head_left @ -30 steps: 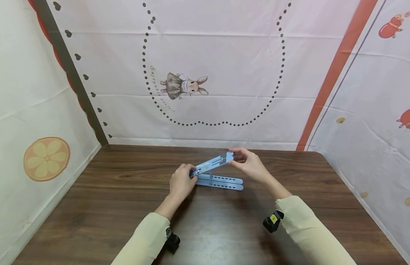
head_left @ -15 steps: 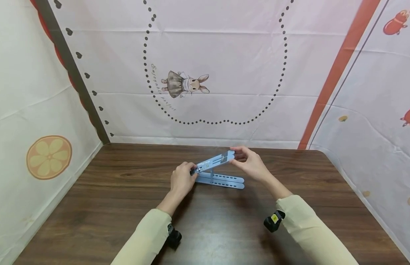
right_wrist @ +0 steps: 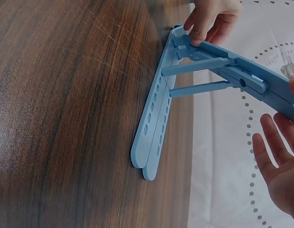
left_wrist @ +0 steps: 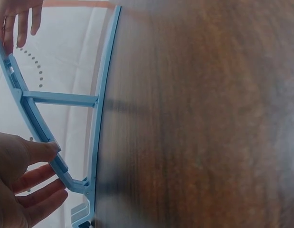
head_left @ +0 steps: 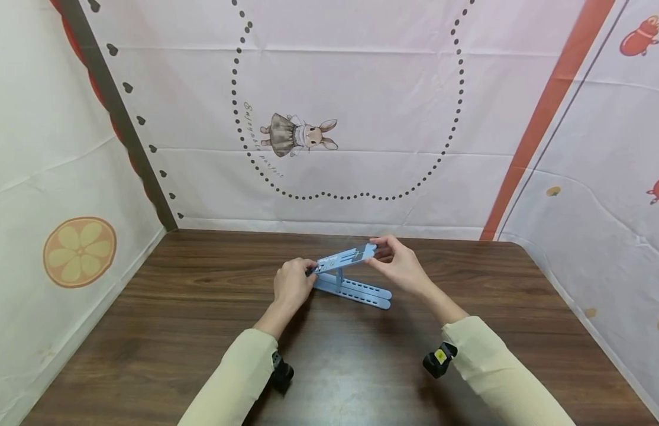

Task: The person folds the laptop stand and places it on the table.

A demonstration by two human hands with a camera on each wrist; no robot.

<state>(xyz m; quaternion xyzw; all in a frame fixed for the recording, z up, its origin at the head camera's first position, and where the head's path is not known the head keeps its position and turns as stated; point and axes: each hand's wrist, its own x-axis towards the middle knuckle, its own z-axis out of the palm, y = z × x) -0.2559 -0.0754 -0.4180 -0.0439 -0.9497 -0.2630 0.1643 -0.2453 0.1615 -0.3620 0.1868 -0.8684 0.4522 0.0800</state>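
A light blue folding laptop stand (head_left: 342, 260) stands on the table, its upper arms raised at a slant over the slotted base bars (head_left: 361, 294). Short struts (right_wrist: 199, 66) prop the arms up from the base. My left hand (head_left: 292, 284) grips the upper arms near the hinge end, thumb on one side and fingers on the other. At the raised far end, my right hand (head_left: 401, 265) pinches the arm tips between thumb and fingers. In the right wrist view the two base bars lie side by side, rounded ends slightly offset.
The brown wooden table (head_left: 340, 367) stretches around the stand. Behind it hangs a white printed cloth (head_left: 361, 118), and more cloth covers both sides. A black camera (head_left: 440, 358) sits on the right wrist, another camera (head_left: 281, 373) on the left.
The base bars have swung a little, their right ends now nearer to me. The raised arms lie slightly flatter, and my left hand has shifted up slightly. Both hands keep their hold.
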